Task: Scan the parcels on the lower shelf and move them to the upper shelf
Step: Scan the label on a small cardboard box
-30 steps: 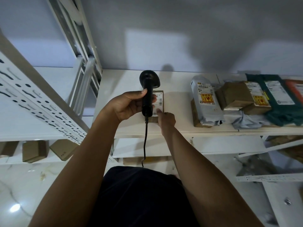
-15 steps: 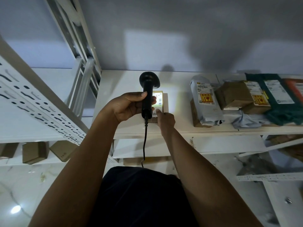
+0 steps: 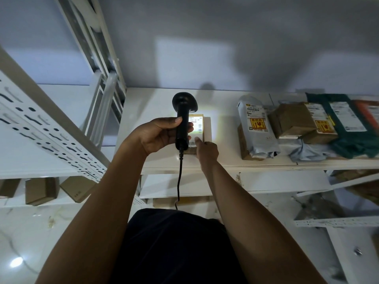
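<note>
A small brown parcel [image 3: 198,128] with a white barcode label lies flat on the white upper shelf [image 3: 155,103]. My left hand [image 3: 159,135] grips a black corded barcode scanner [image 3: 183,121] just above the parcel's left side, and the scanner's light shines on the label. My right hand [image 3: 207,149] rests at the parcel's near right corner, with the index finger pressed on the label and the other fingers curled under. The scanner hides part of the parcel's left edge.
To the right on the same shelf lie a grey mailer bag [image 3: 256,128], a brown box [image 3: 295,119], and a dark green bag [image 3: 346,124]. Brown boxes [image 3: 42,190] sit on a lower shelf at left. A perforated steel upright [image 3: 41,124] slants across the left.
The scanner's light has come on and lit the label. Both hands and the parcel have stayed almost still.
</note>
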{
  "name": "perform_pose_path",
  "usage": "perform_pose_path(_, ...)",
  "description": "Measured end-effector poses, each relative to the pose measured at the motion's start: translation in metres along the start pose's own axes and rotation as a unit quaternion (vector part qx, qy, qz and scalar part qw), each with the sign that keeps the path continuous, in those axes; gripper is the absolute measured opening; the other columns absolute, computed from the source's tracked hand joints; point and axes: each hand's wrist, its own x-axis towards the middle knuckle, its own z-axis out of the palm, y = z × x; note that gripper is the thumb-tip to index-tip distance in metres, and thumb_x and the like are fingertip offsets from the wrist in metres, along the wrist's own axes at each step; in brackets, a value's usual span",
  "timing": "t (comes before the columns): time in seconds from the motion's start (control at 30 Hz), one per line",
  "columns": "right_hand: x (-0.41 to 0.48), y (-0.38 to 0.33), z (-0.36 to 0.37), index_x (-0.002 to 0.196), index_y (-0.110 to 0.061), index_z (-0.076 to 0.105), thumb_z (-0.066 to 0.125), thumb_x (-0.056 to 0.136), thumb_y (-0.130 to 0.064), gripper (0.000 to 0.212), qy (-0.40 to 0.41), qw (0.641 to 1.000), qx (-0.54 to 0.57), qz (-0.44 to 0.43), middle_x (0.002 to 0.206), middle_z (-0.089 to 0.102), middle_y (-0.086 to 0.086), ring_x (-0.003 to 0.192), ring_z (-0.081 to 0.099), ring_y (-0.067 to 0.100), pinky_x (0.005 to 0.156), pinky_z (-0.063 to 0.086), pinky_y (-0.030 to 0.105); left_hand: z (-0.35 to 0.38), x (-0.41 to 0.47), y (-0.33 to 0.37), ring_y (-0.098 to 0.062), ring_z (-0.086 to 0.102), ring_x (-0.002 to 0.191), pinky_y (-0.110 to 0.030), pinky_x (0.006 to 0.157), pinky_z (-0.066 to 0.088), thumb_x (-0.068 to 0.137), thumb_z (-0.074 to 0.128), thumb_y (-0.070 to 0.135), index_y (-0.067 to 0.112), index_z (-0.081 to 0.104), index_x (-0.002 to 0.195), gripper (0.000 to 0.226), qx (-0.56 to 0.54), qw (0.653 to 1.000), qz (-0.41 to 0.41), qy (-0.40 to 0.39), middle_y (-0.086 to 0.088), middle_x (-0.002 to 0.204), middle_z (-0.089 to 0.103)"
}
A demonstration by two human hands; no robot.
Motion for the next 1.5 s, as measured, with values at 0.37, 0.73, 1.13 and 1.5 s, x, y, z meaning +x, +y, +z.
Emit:
perform_pose_path(0.37,-0.003,0.003,-0.001,0.108,-0.001,0.072,0.057,0.1,-0.046,0.048,-0.015,1.0,0.006,-0.002,0.097,0.069,0.007,0.082,0.059,0.019,0.074,0.041,0.026,-0.01,0.006,-0.005,-0.029,0.074,0.095,-0.042,0.092,0.061,0.099,0.052,0.014,0.001,0.066,0.116,0.026,-0.001,1.0,0.002,-0.006,-0.014,0.105,0.076)
perform_pose_path(0.73,-0.004,0.005,-0.003,0.112,-0.004,0.072,0.058,0.099,-0.045,0.045,-0.016,0.999,0.031,-0.012,0.11,0.073,0.01,0.094,0.067,0.023,0.086,0.056,0.033,-0.024,0.02,-0.007,-0.029,0.072,0.098,-0.038,0.081,0.062,0.074,0.087,0.026,-0.001,0.063,0.126,0.063,-0.018,0.999,-0.017,-0.025,-0.014,0.106,0.075)
perform_pose_path(1.13,-0.001,0.004,-0.003,0.111,-0.009,0.073,0.065,0.094,-0.046,0.041,-0.025,0.995,0.094,0.037,0.106,0.074,0.007,0.098,0.07,0.026,0.095,0.057,0.041,-0.044,0.064,-0.052,-0.027,0.074,0.096,-0.042,0.091,0.06,0.056,0.098,0.028,0.006,0.07,0.111,0.066,0.218,0.92,-0.002,0.325,-0.008,0.104,0.076)
perform_pose_path(1.5,-0.006,0.01,-0.013,0.094,-0.015,0.072,0.075,0.091,-0.027,0.012,-0.046,0.96,0.26,0.095,0.105,0.076,0.008,0.096,0.073,0.023,0.089,0.061,0.041,-0.037,0.088,-0.079,-0.03,0.061,0.117,-0.031,0.085,0.046,0.082,0.083,0.033,0.011,0.058,0.128,0.056,0.413,0.838,0.0,0.358,-0.012,0.122,0.064)
